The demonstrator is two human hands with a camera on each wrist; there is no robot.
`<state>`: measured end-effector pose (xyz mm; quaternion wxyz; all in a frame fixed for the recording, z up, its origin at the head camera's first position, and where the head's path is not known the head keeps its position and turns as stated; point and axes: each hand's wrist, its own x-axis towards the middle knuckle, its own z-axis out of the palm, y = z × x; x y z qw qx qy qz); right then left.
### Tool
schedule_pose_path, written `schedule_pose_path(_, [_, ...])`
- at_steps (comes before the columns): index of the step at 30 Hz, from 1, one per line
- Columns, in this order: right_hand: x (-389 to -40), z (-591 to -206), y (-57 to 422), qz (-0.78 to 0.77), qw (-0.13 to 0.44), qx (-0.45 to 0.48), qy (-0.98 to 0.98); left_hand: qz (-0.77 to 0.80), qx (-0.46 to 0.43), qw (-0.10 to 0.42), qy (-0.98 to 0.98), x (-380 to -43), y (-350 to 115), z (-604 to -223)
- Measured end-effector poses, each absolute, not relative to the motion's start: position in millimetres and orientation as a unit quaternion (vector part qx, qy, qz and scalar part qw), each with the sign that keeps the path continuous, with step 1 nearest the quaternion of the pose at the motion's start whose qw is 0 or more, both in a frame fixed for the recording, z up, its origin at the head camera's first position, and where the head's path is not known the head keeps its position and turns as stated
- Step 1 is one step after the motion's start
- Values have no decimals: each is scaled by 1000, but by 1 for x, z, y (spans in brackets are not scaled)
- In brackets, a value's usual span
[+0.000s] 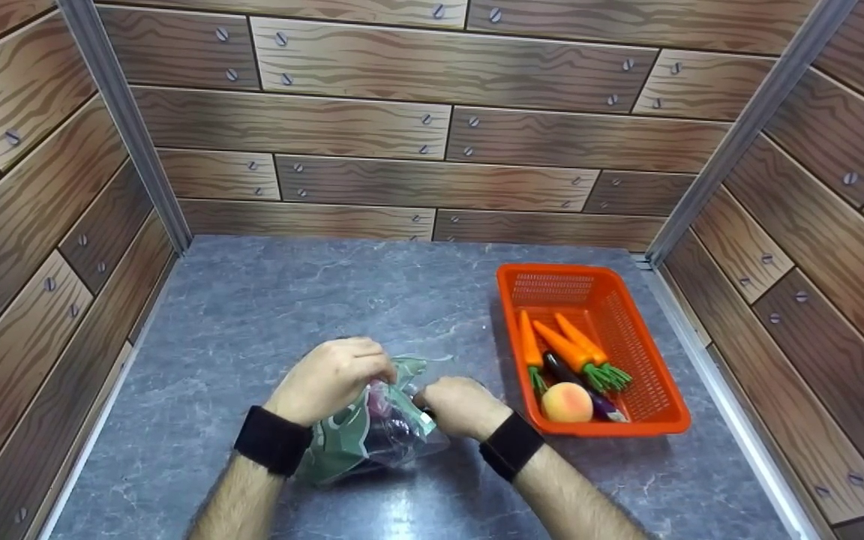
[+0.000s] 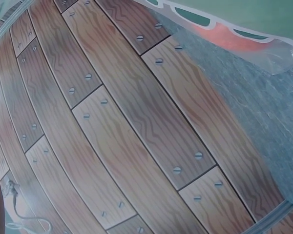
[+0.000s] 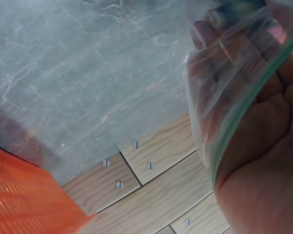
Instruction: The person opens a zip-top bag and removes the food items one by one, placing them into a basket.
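A clear zip bag [image 1: 342, 442] with green print lies between my hands on the grey tabletop. A dark shiny item [image 1: 391, 435] and a pinkish one [image 1: 379, 400] show through its plastic. My left hand [image 1: 334, 379] pinches the bag's upper edge. In the left wrist view a reddish shape [image 2: 232, 39] shows through the bag's lower part. My right hand [image 1: 458, 405] reaches into the mouth, and in the right wrist view the green zip strip [image 3: 251, 95] crosses the palm. Behind the plastic, its curled fingers [image 3: 229, 53] hold a dark object [image 3: 239, 12], partly hidden.
An orange plastic basket [image 1: 653, 360] stands to the right of my right hand. It holds several carrots [image 1: 563, 341], an eggplant [image 1: 563, 369] and a peach [image 1: 567, 403]. Wood-patterned walls [image 1: 432, 127] enclose the tabletop [image 1: 267, 300] at the back and both sides.
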<state>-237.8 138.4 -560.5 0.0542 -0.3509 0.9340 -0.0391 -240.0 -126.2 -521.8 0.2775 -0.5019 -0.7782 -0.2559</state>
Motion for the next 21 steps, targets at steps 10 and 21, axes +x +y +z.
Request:
schedule_pose_path(10, [-242, -562, 142, -46, 8, -395, 917, -255, -495, 285, -780, -240, -127, -520])
schedule_pose_path(21, [-242, -551, 145, -38, -23, -405, 913, -272, -496, 286, -774, -241, -129, -520])
